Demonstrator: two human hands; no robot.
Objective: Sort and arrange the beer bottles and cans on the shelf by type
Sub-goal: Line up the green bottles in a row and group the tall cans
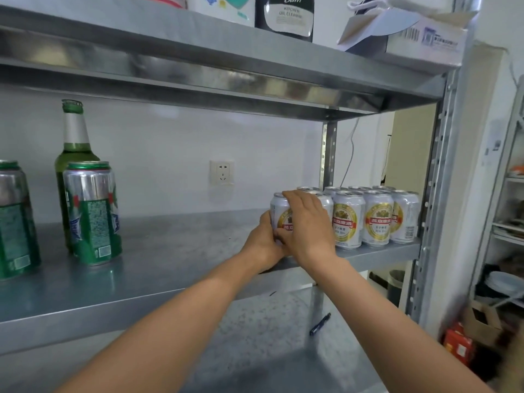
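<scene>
Both hands are on one white-and-gold beer can [279, 211]: left hand [265, 242] cups its lower side, right hand [309, 222] curls over the top. Matching cans [377, 219] stand touching it on the right. Green cans [90, 214] and a green bottle [74, 143] are well off left on the same metal shelf [175, 251]

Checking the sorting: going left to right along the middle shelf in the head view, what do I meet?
Cut-off green can, second green can, wall socket, held white can, row of white cans.
</scene>
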